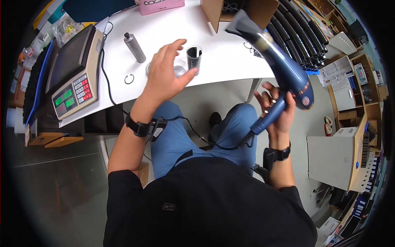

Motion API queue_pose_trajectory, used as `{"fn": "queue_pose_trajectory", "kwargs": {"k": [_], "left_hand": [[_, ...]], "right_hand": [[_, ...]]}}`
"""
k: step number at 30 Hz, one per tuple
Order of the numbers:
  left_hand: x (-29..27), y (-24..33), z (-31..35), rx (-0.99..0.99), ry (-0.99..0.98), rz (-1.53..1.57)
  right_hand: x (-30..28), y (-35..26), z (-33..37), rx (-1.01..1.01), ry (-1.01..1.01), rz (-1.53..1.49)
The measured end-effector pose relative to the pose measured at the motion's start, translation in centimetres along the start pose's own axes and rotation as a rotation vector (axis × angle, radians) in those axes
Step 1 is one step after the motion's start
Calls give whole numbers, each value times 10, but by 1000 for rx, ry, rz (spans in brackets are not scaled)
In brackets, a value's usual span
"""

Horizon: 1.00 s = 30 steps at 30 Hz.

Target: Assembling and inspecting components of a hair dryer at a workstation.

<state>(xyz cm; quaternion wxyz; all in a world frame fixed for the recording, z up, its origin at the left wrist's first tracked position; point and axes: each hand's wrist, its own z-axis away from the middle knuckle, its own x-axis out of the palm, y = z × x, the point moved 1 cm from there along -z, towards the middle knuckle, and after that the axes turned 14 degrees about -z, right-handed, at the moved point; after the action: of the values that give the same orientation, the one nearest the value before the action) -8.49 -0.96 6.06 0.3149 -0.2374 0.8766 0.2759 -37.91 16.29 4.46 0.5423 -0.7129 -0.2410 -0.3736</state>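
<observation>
In the right half of the frame, the right hand grips the dryer, whose handle hides part of the palm. At upper middle, the left hand is spread wide by the cup; whether its thumb touches is unclear. A clear item behind it is hard to make out. The top edge crops the carton and pink bag.

Right hand's got a navy hair dryer by the handle, nozzle pointing away. Left hand's spread open by a dark cylinder on the white desk, can't tell if they're touching. Gray bottle, black snap ring and a digital scale sit further left.
</observation>
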Motion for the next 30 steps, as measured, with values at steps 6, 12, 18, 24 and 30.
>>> {"fn": "queue_pose_trajectory", "kwargs": {"k": [6, 12, 18, 24, 30], "left_hand": [[22, 7, -9, 56, 85, 11], [25, 3, -12, 84, 67, 23], [17, 8, -15, 97, 25, -19], [14, 7, -12, 77, 16, 2], [14, 6, -11, 81, 37, -23]], "right_hand": [[-26, -28, 41, -8, 90, -11], [-38, -26, 67, 70, 147, 61], [-32, -8, 69, 221, 91, -14], [-12, 13, 50, 303, 106, -33], [8, 4, 47, 271, 76, 16]]}}
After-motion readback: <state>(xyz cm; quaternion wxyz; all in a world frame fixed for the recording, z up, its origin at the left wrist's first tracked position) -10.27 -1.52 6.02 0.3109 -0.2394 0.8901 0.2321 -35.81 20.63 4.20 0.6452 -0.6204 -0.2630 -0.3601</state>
